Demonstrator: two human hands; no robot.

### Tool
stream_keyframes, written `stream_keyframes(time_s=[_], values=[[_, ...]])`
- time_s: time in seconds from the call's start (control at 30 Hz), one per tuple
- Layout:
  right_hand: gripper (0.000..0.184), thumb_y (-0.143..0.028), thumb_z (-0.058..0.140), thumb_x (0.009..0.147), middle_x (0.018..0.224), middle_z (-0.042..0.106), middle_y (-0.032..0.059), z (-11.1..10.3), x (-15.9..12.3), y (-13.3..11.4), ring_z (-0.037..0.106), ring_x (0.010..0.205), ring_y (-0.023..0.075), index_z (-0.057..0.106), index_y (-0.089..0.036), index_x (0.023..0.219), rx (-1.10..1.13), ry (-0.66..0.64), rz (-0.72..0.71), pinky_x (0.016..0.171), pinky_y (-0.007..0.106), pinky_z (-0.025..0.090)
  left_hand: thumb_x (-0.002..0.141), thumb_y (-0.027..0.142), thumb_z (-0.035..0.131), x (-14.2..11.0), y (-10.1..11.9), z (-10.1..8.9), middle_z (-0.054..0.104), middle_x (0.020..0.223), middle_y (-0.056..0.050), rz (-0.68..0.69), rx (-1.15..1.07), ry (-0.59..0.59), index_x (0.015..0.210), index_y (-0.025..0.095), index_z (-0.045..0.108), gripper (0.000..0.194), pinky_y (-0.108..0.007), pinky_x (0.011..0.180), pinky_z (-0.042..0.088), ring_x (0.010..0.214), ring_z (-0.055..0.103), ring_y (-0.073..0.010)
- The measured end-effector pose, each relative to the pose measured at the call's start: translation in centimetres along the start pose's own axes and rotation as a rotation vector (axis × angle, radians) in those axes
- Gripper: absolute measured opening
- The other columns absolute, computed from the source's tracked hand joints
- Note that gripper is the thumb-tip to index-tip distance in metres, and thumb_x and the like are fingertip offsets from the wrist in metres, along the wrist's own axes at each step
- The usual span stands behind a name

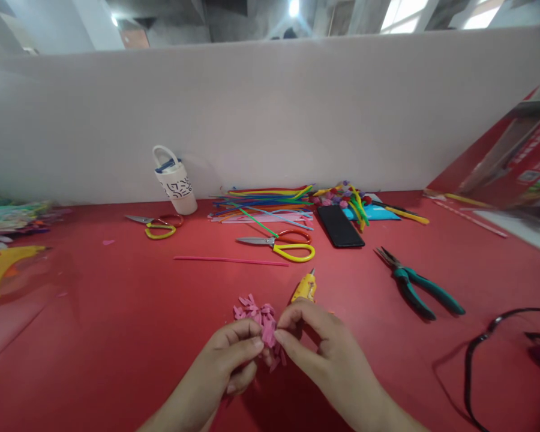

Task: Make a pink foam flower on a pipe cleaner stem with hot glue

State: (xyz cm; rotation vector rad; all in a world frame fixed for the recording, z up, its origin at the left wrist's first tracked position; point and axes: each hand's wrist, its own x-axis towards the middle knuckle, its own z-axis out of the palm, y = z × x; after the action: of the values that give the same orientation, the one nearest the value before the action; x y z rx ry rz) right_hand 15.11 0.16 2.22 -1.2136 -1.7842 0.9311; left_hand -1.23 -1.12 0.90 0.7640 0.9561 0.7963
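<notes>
A bunch of short pink strips [254, 309], flower-like, is low in the middle of the head view, just above the red table. My left hand [227, 360] is closed on it, thumb and fingers gripping its near side. With thumb and index finger together, my right hand [328, 351] pinches the right edge of the same bunch. The fingers hide part of the bunch, and I cannot tell whether some strips lie loose under it. Just beyond my right hand lies a yellow glue gun [305, 288], its handle covered by the hand.
Ahead lie a pink pipe cleaner [231, 260], scissors [292, 245], more scissors [159, 227] and a colourful pipe cleaner pile [261, 201]. A phone [341, 227] and green-handled pliers [416, 285] are rightward, a black cable [468, 360] nearer. A tumbler [180, 189] stands by the white partition [270, 114].
</notes>
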Motion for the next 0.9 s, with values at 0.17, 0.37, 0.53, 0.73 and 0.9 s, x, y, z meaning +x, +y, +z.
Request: stream_keyframes(time_s=[0.17, 0.37, 0.53, 0.73, 0.9], values=[[0.006, -0.015, 0.053, 0.079, 0.068, 0.058, 0.0011, 0.0, -0.8, 0.0, 0.053, 0.064, 0.0153, 0.055, -0.02, 0.077, -0.254, 0.159, -0.374, 0.061, 0.027, 0.042, 0.078, 0.02, 0.053, -0.2, 0.1, 0.0, 0.033, 0.04, 0.01, 0.018, -0.044, -0.024, 0.068, 0.016, 0.059, 0.013, -0.018, 0.036, 0.009, 0.033, 0.013, -0.0022], [0.005, -0.015, 0.054, 0.079, 0.07, 0.061, 0.0033, 0.7, -1.2, 0.0, 0.055, 0.065, 0.0164, 0.057, -0.02, 0.08, -0.388, 0.275, -0.5, 0.063, 0.028, 0.043, 0.078, 0.023, 0.056, -0.1, -0.1, -0.2, 0.031, 0.045, 0.01, 0.029, -0.037, -0.002, 0.071, 0.015, 0.06, 0.011, -0.019, 0.038, 0.009, 0.036, 0.013, -0.0024], [0.006, -0.013, 0.055, 0.078, 0.069, 0.06, 0.0034, 0.8, -1.2, 0.1, 0.053, 0.064, 0.0168, 0.055, -0.019, 0.077, -0.391, 0.254, -0.477, 0.062, 0.028, 0.042, 0.078, 0.023, 0.055, 0.1, 0.0, 0.0, 0.033, 0.046, 0.01, 0.044, -0.011, 0.001, 0.07, 0.015, 0.059, 0.011, -0.018, 0.038, 0.008, 0.036, 0.013, -0.0023], [0.006, -0.013, 0.055, 0.077, 0.07, 0.059, 0.0043, 0.7, -1.1, 0.1, 0.054, 0.066, 0.0175, 0.054, -0.019, 0.078, -0.39, 0.256, -0.486, 0.063, 0.029, 0.043, 0.076, 0.025, 0.059, 0.0, 0.1, 0.1, 0.034, 0.046, 0.009, 0.044, -0.033, 0.015, 0.068, 0.015, 0.057, 0.013, -0.018, 0.038, 0.007, 0.036, 0.013, -0.0017], [0.007, -0.012, 0.055, 0.077, 0.072, 0.06, 0.0045, 0.8, -1.1, 0.1, 0.055, 0.068, 0.0179, 0.054, -0.019, 0.08, -0.396, 0.256, -0.487, 0.065, 0.03, 0.044, 0.077, 0.023, 0.059, -0.3, 0.0, 0.1, 0.033, 0.049, 0.009, 0.047, -0.022, 0.022, 0.069, 0.015, 0.058, 0.011, -0.017, 0.039, 0.009, 0.038, 0.014, -0.0021]])
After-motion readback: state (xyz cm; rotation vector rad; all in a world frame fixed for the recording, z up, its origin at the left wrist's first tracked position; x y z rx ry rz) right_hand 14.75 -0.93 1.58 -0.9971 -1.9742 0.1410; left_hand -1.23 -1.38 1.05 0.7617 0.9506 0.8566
